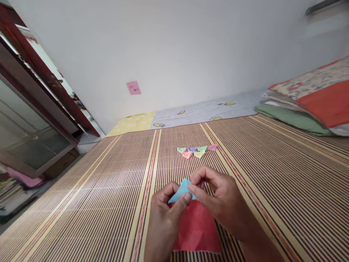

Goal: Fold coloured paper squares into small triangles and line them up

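Note:
Between my two hands is a blue piece of folded paper, roughly triangular with its point upward. My left hand pinches its lower left part, thumb in front and fingers behind. My right hand grips the right side between thumb and forefinger. Both hands are closed on it, and my fingers hide part of its right edge. Under it, a creased red sheet of paper lies on the striped mat, partly covered by my hands.
Beyond my hands, several small folded paper triangles lie in two rows, among them a pink one and a yellow one. Folded bedding is piled at the right. A pink note sticks to the wall. A glass-fronted cabinet stands left.

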### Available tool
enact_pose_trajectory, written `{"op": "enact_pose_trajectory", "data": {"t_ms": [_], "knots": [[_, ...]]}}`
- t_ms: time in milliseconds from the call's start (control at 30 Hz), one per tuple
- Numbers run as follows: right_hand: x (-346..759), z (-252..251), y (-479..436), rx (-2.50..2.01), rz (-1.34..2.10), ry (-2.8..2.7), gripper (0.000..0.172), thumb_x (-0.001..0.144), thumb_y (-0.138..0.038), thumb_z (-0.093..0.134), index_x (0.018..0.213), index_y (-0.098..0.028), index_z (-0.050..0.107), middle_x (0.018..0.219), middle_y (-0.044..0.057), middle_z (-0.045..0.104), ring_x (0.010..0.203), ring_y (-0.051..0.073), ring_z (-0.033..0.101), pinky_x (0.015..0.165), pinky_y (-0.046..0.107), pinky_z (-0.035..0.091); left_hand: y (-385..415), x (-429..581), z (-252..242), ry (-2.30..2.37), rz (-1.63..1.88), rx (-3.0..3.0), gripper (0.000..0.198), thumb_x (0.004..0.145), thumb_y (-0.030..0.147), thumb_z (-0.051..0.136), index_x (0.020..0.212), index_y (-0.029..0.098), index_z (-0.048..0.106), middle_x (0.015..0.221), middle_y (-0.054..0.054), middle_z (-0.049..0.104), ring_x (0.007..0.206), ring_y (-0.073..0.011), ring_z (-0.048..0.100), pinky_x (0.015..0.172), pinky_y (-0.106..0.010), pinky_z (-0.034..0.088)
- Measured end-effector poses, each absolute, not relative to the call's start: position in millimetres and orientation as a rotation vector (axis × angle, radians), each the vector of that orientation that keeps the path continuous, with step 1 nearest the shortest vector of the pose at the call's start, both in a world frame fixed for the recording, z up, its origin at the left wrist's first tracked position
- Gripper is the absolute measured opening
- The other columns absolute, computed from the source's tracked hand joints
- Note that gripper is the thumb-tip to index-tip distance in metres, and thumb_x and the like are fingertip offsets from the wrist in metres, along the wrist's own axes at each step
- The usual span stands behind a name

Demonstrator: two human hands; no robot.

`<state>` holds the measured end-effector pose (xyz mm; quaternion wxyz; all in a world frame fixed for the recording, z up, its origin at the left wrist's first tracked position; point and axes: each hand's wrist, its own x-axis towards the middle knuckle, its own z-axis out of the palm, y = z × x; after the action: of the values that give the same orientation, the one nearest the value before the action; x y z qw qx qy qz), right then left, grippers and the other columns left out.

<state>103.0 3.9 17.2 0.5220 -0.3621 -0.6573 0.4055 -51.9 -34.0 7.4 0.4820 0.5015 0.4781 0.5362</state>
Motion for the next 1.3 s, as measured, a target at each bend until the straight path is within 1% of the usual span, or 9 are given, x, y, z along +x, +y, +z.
{"op": "enact_pose_trajectory", "data": {"t_ms": [33,167,267,467,600,700,800,1033,1300], "knots": [[103,18,4,-0.862,0.988,-1.569,0.002,0.086,-0.02,0.067,0.085,-0.02,0.064,0.073,-0.003,0.062,0.068,0.015,0.059,0.064,0.027,0.048,-34,-52,7,1.156,1.3,1.229,0.025,0.085,0.031,0.074,0.068,0.019,0.06,0.067,0.001,0.049,0.066,-0.0148,0.042,0.062,-0.027,0.034],[106,19,4,-0.826,1.115,-1.665,0.015,0.09,-0.023,0.065,0.105,-0.022,0.069,0.079,-0.002,0.063,0.073,0.015,0.059,0.067,0.027,0.048,-35,-53,8,1.105,1.27,1.254,0.028,0.086,0.031,0.073,0.067,0.019,0.057,0.067,0.002,0.045,0.067,-0.0147,0.039,0.063,-0.026,0.033],[108,19,5,-0.765,1.204,-1.708,0.008,0.092,-0.027,0.064,0.088,-0.021,0.069,0.073,-0.003,0.058,0.068,0.013,0.052,0.062,0.026,0.042,-35,-54,10,1.069,1.244,1.255,0.027,0.087,0.032,0.072,0.068,0.019,0.059,0.068,0.002,0.044,0.067,-0.0148,0.038,0.063,-0.027,0.033],[111,16,4,-0.696,1.322,-1.654,0.019,0.09,-0.032,0.07,0.077,-0.019,0.064,0.067,-0.004,0.051,0.061,0.011,0.044,0.054,0.025,0.034,-37,-60,11,0.92,1.151,1.209,0.021,0.085,0.028,0.075,0.07,0.017,0.066,0.068,0.002,0.048,0.065,-0.0132,0.039,0.063,-0.026,0.034],[109,16,3,-0.756,1.267,-1.624,0.027,0.092,-0.033,0.066,0.071,-0.019,0.059,0.061,-0.006,0.046,0.055,0.01,0.038,0.049,0.024,0.029,-32,-61,8,0.98,1.245,1.136,0.025,0.075,0.024,0.084,0.062,0.016,0.064,0.062,0.002,0.051,0.061,-0.0108,0.042,0.058,-0.023,0.035],[105,16,3,-0.798,1.215,-1.513,0.031,0.094,-0.036,0.064,0.069,-0.019,0.056,0.059,-0.006,0.044,0.053,0.01,0.038,0.047,0.024,0.03,-28,-56,4,1.015,1.443,0.967,0.023,0.067,0.022,0.089,0.063,0.017,0.067,0.062,0.003,0.057,0.06,-0.0098,0.049,0.059,-0.021,0.041],[100,14,2,-0.811,1.165,-1.399,0.031,0.094,-0.038,0.064,0.07,-0.019,0.058,0.062,-0.004,0.048,0.057,0.012,0.043,0.051,0.025,0.036,-26,-49,1,0.96,1.46,0.903,0.019,0.064,0.02,0.091,0.072,0.017,0.074,0.066,0.0,0.066,0.063,-0.0115,0.057,0.063,-0.023,0.048],[91,11,1,-0.841,1.127,-1.308,0.033,0.094,-0.041,0.065,0.069,-0.019,0.058,0.062,-0.004,0.049,0.057,0.011,0.045,0.052,0.024,0.038,-30,-41,2,0.991,1.512,0.987,0.012,0.074,0.022,0.085,0.075,0.016,0.075,0.07,0.0,0.067,0.066,-0.012,0.059,0.067,-0.023,0.049],[98,14,4,-0.751,1.175,-1.444,0.028,0.094,-0.033,0.064,0.069,-0.019,0.057,0.062,-0.005,0.046,0.056,0.011,0.039,0.05,0.024,0.033,-31,-47,4,0.998,1.642,0.925,0.019,0.079,0.03,0.083,0.074,0.018,0.069,0.069,0.002,0.061,0.067,-0.0111,0.053,0.066,-0.022,0.046]]}}
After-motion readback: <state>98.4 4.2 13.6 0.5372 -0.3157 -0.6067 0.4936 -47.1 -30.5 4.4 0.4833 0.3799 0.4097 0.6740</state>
